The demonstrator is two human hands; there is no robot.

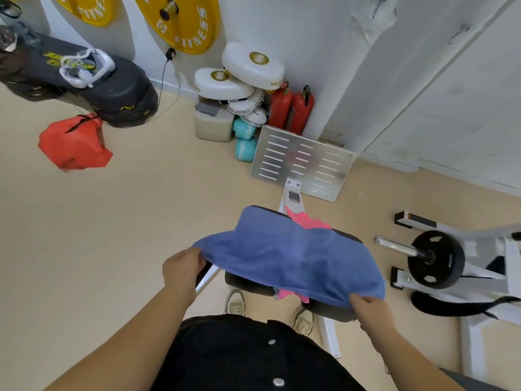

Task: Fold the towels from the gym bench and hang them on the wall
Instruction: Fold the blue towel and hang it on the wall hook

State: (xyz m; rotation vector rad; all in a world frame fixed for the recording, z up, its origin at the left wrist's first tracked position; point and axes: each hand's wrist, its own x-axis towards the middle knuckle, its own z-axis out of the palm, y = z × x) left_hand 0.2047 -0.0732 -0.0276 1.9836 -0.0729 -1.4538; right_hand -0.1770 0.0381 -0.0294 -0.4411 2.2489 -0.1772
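A blue towel (287,258) is spread over the black gym bench (348,237) in front of me. My left hand (183,268) pinches its near left corner, lifted off the bench's side. Its near right corner is gripped by my right hand (370,309). A pink towel (308,220) lies under the blue one, poking out at the far edge and again at the near edge. The white wall (352,80) rises behind the bench.
A slotted metal footplate (303,162) stands beyond the bench. White boxing pads (251,66), red fire extinguishers (293,108) and a teal item sit by the wall. A barbell plate on a rack (435,259) is at right, a red bag (74,142) at left.
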